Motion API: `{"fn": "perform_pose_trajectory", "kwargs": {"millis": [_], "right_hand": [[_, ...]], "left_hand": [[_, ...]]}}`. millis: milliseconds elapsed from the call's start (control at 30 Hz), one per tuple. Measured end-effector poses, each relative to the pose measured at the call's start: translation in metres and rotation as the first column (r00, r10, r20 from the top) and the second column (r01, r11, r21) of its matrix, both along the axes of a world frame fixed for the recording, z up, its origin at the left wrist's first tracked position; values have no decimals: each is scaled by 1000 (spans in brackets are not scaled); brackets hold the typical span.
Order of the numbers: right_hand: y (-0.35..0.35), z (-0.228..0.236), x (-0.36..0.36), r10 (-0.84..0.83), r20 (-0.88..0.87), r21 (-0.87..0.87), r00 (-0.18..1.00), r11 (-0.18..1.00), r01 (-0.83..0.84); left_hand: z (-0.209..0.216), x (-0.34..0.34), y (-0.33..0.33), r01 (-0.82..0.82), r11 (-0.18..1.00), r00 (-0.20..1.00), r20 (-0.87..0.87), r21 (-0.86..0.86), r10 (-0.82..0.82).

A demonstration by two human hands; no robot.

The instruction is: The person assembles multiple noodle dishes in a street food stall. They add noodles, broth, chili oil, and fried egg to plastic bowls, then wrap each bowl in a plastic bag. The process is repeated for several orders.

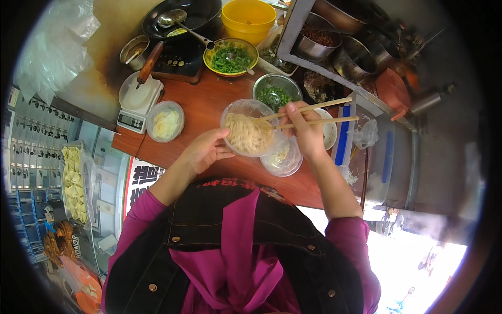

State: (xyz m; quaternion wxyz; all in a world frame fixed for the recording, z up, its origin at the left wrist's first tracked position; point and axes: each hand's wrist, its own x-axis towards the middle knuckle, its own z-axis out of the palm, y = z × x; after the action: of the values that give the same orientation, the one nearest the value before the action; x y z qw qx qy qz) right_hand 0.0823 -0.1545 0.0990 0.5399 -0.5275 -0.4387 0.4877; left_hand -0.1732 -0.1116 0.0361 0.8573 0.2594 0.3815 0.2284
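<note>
A clear plastic bowl (pixel 228 111) of pale noodles (pixel 248 134) is tilted above the red-brown table (pixel 191 112). My left hand (pixel 205 152) grips its left rim, thumb on the edge and fingers beneath. Held in my right hand (pixel 307 128) is a pair of wooden chopsticks (pixel 319 104), their tips among the noodles. Just below and right of the bowl, partly hidden by it, is another clear plastic container (pixel 285 163) with a little pale food. Beyond my right hand, a white bowl (pixel 329 129) is partly covered.
A steel bowl (pixel 276 97) and a yellow bowl (pixel 230 56) hold chopped greens. Left are a kitchen scale (pixel 137 107) and a clear tub (pixel 165 121) of pale food. A wok (pixel 201 13) with a ladle stands behind; a metal-edged shelf (pixel 324 70) with pots rises at right.
</note>
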Motion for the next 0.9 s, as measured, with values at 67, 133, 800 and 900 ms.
{"fn": "perform_pose_trajectory", "kwargs": {"millis": [67, 133, 800, 900], "right_hand": [[-10, 14, 6, 149, 144, 67, 978, 985, -160], [-13, 25, 9, 245, 235, 61, 941, 962, -266], [-31, 10, -6, -361, 740, 624, 568, 684, -377], [-24, -12, 1, -249, 522, 293, 816, 951, 102]], "left_hand": [[2, -4, 4, -14, 1000, 1000, -14, -28, 14], [3, -9, 8, -15, 998, 1000, 14, -56, 16], [-9, 10, 5, -49, 978, 924, 382, 203, -33], [-6, 18, 0, 6, 978, 975, 216, 211, -52]]}}
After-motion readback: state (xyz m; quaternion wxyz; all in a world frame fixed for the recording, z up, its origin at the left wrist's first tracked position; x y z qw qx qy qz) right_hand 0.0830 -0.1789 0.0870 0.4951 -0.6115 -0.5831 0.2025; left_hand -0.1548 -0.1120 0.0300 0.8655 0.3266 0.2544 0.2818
